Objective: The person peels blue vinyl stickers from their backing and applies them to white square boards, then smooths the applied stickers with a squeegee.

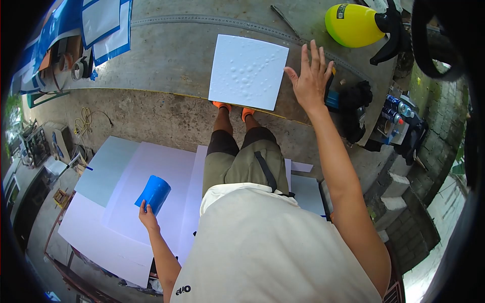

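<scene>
A white square board [246,93] dotted with water drops lies at the front edge of the grey worktable. My right hand [310,83] is just right of the board, fingers spread and holding nothing. Down at the lower left, my left hand [148,216] grips a curved blue sheet [154,193] by its lower edge, away from the table and above large pale sheets. A yellow spray bottle [353,25] with a black head lies beyond my right hand. The blue sheet's far side is hidden.
A long metal ruler [212,19] and a thin dark tool [284,20] lie behind the board. Blue-edged sheets [112,38] and tape rolls [78,69] are at the left. Black items [353,108] sit at the table's right. Large pale sheets [136,252] lie below left.
</scene>
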Available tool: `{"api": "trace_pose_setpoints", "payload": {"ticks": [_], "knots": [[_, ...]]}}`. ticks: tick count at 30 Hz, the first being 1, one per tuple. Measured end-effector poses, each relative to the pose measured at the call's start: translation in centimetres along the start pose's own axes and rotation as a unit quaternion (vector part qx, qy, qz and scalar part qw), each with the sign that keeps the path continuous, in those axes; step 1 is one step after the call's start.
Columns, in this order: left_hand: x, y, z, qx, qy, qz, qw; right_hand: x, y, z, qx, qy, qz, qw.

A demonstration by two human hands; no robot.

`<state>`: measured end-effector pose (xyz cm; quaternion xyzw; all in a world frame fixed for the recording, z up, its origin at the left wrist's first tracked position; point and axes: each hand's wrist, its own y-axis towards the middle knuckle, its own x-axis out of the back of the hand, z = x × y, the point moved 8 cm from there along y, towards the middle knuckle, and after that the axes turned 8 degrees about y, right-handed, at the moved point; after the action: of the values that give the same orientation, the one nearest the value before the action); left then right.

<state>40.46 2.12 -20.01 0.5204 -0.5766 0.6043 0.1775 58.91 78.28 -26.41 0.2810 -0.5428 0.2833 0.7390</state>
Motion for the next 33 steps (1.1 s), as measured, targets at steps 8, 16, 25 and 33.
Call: {"api": "trace_pose_setpoints", "payload": {"ticks": [8, 16, 25, 33], "knots": [[-1.0, -1.1, 1.3, 0.004, -0.010, 0.008, 1.000, 1.0, -1.6, -3.0, -0.035, 0.112, -0.037, 0.992], [-1.2, -1.3, 2.2, -0.001, 0.002, 0.009, 1.000, -4.4, -2.5, 6.9, 0.176, 0.057, 0.164, 0.969], [-1.4, -3.3, 4.1, 0.034, -0.006, -0.001, 0.999, -4.0, 1.4, 4.6, 0.083, 0.024, 0.067, 0.994], [-2.1, -3.3, 4.4, 0.035, -0.021, 0.008, 0.999, -8.0, 3.7, 12.8, 0.198, 0.042, 0.113, 0.973]]}}
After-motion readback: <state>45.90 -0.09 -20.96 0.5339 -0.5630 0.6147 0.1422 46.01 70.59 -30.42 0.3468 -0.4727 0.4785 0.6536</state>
